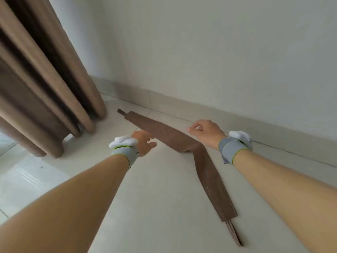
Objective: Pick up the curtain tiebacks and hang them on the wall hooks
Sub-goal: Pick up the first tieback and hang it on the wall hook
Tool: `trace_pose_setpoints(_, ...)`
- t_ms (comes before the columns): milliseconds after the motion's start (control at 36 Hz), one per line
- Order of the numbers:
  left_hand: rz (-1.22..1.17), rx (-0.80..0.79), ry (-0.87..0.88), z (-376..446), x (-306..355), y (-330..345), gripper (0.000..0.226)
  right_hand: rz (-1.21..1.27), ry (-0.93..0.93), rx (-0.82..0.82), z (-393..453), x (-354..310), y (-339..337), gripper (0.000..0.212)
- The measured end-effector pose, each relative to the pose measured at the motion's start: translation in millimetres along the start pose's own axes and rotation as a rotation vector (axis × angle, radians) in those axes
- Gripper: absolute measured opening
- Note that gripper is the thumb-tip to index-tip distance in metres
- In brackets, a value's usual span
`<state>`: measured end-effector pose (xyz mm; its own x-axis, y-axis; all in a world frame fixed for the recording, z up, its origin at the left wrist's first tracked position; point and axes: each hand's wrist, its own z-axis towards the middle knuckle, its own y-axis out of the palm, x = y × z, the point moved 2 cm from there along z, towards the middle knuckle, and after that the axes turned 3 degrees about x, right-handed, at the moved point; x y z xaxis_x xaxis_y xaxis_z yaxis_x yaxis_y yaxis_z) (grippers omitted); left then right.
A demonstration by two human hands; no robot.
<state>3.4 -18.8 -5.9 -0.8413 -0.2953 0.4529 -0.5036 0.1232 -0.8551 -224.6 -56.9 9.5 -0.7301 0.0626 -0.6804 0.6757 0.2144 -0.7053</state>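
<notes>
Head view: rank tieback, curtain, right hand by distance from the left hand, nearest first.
From the left hand:
1. Tieback, on the floor, right at the fingers; contact unclear.
2. Right hand, across the tieback on the right.
3. Curtain, hanging at the left.

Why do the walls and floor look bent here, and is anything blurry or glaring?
Head view: the wide-angle lens bows the skirting line and stretches both forearms; light is soft and even, with only a faint shadow under the brown tieback; a pale sheen shows on the floor at left; the left hand looks slightly smeared, the right hand sharper.
</notes>
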Motion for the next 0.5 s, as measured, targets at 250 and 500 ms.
trace_pose_setpoints(250, 0.215, -0.058, 0.163, 16, 19, 52, 0.045, -0.119, 0.083, -0.059, 5, 42, 20, 0.046)
trace_pose_setpoints(500, 0.339, -0.051, 0.271, 32, 19, 72, 0.051, -0.173, 0.131, -0.079, 14, 56, 37, 0.051)
